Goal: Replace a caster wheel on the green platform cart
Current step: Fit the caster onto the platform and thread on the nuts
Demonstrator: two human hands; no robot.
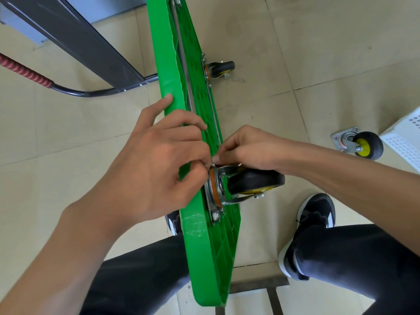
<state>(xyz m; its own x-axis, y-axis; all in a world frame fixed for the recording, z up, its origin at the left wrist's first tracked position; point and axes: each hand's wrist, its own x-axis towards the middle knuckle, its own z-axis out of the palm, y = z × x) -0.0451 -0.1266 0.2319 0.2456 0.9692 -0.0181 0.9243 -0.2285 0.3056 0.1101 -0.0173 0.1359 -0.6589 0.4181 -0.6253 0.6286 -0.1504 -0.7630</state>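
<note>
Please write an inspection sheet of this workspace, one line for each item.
Surface: beige tiled floor.
Job's things: green platform cart stands on edge; near caster bolted on; far caster mounted; loose caster lies on the floor.
Clutter: white perforated crate.
Grippers: left hand and right hand pinch small hardware at the near caster's plate.
Cables: nothing seen.
Surroundings: cart handle with red grip; dark panel; person's shoes.

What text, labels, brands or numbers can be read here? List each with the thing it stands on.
None: no readable writing shows on the green platform cart, the mounted caster wheel, the loose caster wheel on the floor, or the shoe.
</note>
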